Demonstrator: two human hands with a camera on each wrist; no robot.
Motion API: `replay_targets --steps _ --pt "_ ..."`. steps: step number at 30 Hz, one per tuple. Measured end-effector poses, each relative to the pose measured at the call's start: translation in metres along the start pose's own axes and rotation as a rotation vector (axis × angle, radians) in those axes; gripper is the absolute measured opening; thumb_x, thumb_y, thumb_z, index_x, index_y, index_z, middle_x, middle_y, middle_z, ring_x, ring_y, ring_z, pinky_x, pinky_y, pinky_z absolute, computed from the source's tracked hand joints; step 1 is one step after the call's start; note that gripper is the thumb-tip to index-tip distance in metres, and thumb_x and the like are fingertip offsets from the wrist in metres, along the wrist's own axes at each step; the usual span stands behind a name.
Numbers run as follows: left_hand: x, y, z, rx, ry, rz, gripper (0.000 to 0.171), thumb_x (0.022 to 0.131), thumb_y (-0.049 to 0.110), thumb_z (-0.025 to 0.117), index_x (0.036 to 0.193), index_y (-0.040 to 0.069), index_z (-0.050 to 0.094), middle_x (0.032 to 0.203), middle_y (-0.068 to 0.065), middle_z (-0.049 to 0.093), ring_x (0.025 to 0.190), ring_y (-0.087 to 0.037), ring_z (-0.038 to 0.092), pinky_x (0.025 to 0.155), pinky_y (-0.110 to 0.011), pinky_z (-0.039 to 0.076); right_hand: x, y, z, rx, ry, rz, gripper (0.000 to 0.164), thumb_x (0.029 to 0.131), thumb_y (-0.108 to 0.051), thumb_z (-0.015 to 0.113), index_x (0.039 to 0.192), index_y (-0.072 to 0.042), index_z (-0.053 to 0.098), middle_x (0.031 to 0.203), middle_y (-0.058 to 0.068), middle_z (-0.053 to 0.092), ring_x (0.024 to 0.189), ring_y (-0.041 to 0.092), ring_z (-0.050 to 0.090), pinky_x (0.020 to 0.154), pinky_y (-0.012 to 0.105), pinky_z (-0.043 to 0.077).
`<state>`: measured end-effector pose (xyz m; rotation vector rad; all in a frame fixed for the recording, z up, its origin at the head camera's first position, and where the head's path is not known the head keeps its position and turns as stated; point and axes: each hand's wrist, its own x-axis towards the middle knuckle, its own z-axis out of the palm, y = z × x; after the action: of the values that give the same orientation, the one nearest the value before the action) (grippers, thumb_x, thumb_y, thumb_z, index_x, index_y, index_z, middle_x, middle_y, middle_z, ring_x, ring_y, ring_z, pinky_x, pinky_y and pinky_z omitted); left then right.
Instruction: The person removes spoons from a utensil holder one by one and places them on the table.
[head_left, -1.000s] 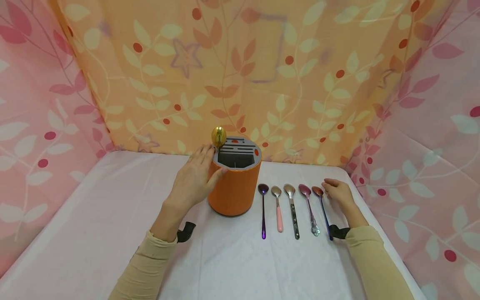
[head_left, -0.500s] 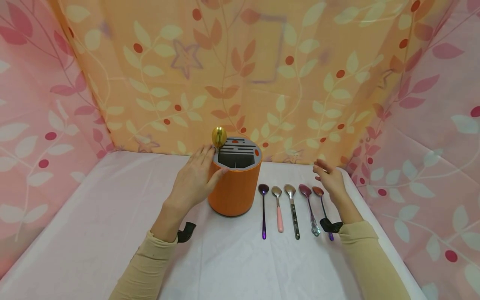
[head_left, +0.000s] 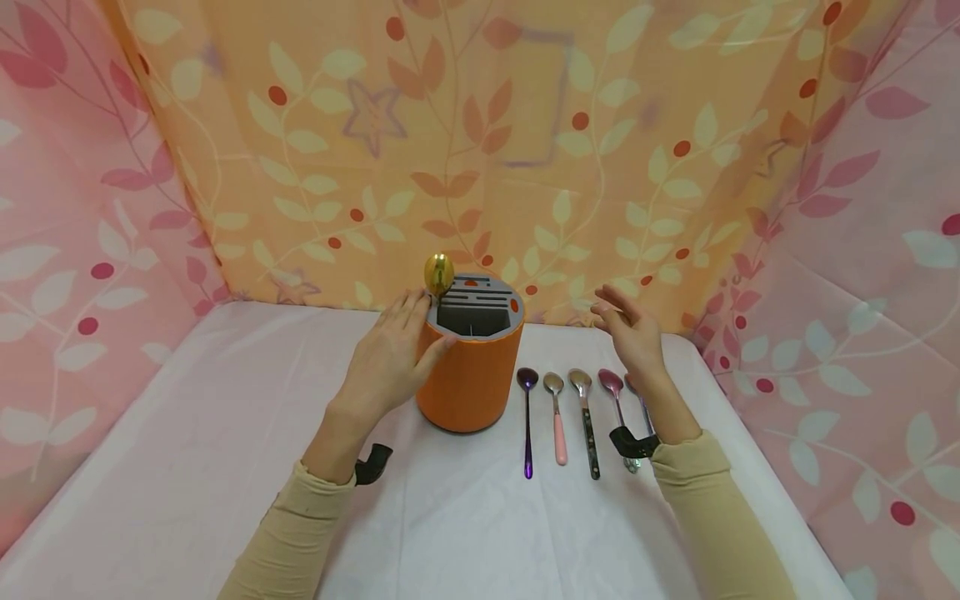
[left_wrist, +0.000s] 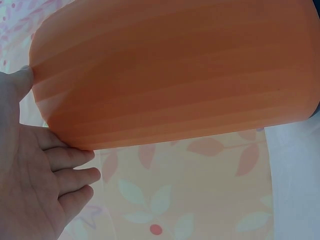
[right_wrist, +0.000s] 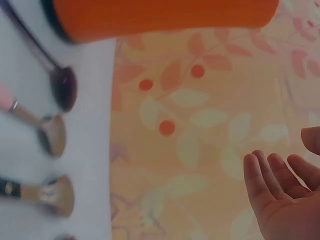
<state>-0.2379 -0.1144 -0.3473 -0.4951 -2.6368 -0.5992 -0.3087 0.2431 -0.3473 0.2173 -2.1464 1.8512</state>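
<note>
An orange utensil holder [head_left: 468, 383] with a grey slotted top stands upright on the table. A gold spoon [head_left: 438, 273] sticks up from its left side. My left hand [head_left: 386, 354] rests against the holder's upper left, fingers extended along the rim and thumb at the front; the left wrist view shows the fingertips at the orange wall [left_wrist: 175, 75]. Raised over the far ends of the right-hand spoons, my right hand [head_left: 633, 333] holds nothing, its fingers loosely bent. Below it lie a rose-coloured spoon [head_left: 611, 383] and a coppery-bowled spoon [head_left: 641, 404], both partly hidden by the wrist and its camera.
Between holder and right hand lie a purple spoon [head_left: 528, 417], a pink-handled spoon [head_left: 558, 433] and a black-handled spoon [head_left: 588, 433], bowls pointing away. A white cloth [head_left: 450, 533] covers the table. Floral curtains [head_left: 480, 167] enclose the back and sides.
My right hand has risen from beside the rightmost spoon and moved left and away from me, over the spoons. The left hand, holder and spoons stay put.
</note>
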Motion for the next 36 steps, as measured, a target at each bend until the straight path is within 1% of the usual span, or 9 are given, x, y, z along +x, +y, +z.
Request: replay_targets --steps 3,6,8,10,13,17,25,32,36 --pt "0.000 0.000 0.000 0.000 -0.001 -0.001 0.086 0.105 0.063 0.047 0.161 -0.001 0.033 0.169 -0.020 0.028 0.156 -0.037 0.025 0.126 -0.052 0.024 -0.001 -0.010 0.012 0.040 0.001 -0.036 0.046 0.106 -0.007 0.060 0.150 0.002 0.052 0.148 0.025 0.055 0.103 0.005 0.068 0.095 0.023 0.057" --pt "0.000 0.000 0.000 -0.001 -0.003 0.000 0.086 0.105 0.063 0.047 0.161 -0.001 0.033 0.169 -0.019 0.028 0.157 -0.037 0.024 0.127 -0.051 0.024 -0.003 -0.019 0.024 0.059 -0.016 -0.086 0.043 0.105 -0.006 0.061 0.147 0.001 0.055 0.145 0.020 0.058 0.105 0.008 0.069 0.094 0.022 0.058" --pt "0.001 -0.001 0.000 -0.001 -0.002 0.000 0.086 0.105 0.063 0.047 0.161 -0.001 0.032 0.169 -0.019 0.028 0.157 -0.036 0.023 0.127 -0.051 0.023 -0.005 -0.024 0.032 0.059 -0.036 -0.132 0.043 0.105 -0.005 0.061 0.147 0.003 0.055 0.145 0.019 0.058 0.106 0.009 0.069 0.092 0.021 0.058" --pt "0.001 -0.001 0.000 -0.001 0.003 0.006 0.086 0.105 0.062 0.048 0.161 -0.002 0.033 0.168 -0.020 0.028 0.157 -0.036 0.023 0.127 -0.051 0.023 -0.008 -0.028 0.041 0.061 -0.055 -0.163 0.043 0.104 -0.005 0.063 0.146 0.002 0.056 0.144 0.017 0.059 0.108 0.013 0.069 0.092 0.021 0.058" --pt "0.002 -0.002 0.000 -0.001 0.009 0.009 0.086 0.105 0.062 0.048 0.160 -0.002 0.033 0.168 -0.020 0.029 0.157 -0.036 0.024 0.127 -0.051 0.024 -0.010 -0.034 0.055 0.061 -0.079 -0.213 0.043 0.103 -0.003 0.065 0.145 0.003 0.057 0.144 0.018 0.059 0.109 0.019 0.069 0.093 0.022 0.058" --pt "0.001 -0.002 0.000 0.003 0.004 0.007 0.085 0.105 0.061 0.049 0.160 -0.002 0.033 0.168 -0.021 0.029 0.157 -0.037 0.024 0.127 -0.051 0.024 -0.012 -0.038 0.074 0.040 -0.115 -0.266 0.043 0.101 -0.003 0.067 0.143 0.002 0.059 0.141 0.013 0.062 0.112 0.025 0.068 0.094 0.024 0.058" --pt "0.002 -0.001 0.001 0.007 0.013 0.012 0.084 0.105 0.059 0.051 0.159 -0.003 0.035 0.167 -0.022 0.031 0.156 -0.038 0.027 0.126 -0.052 0.026 -0.017 -0.051 0.106 0.031 -0.200 -0.343 0.042 0.098 0.002 0.069 0.139 0.003 0.061 0.139 0.017 0.060 0.113 0.033 0.067 0.091 0.023 0.059" --pt "0.002 -0.003 0.002 0.010 0.028 0.034 0.082 0.106 0.057 0.052 0.158 -0.005 0.036 0.165 -0.024 0.034 0.154 -0.040 0.029 0.126 -0.053 0.026 -0.018 -0.060 0.128 -0.031 -0.258 -0.368 0.042 0.097 0.000 0.072 0.138 0.000 0.063 0.138 0.014 0.063 0.110 0.029 0.069 0.088 0.024 0.060" --pt "0.002 -0.004 0.002 0.013 0.034 0.046 0.081 0.106 0.056 0.051 0.158 -0.005 0.036 0.165 -0.024 0.034 0.154 -0.041 0.030 0.126 -0.053 0.026 -0.016 -0.065 0.139 -0.046 -0.267 -0.383 0.042 0.097 -0.001 0.073 0.137 -0.001 0.064 0.135 0.014 0.065 0.108 0.029 0.070 0.090 0.030 0.061"
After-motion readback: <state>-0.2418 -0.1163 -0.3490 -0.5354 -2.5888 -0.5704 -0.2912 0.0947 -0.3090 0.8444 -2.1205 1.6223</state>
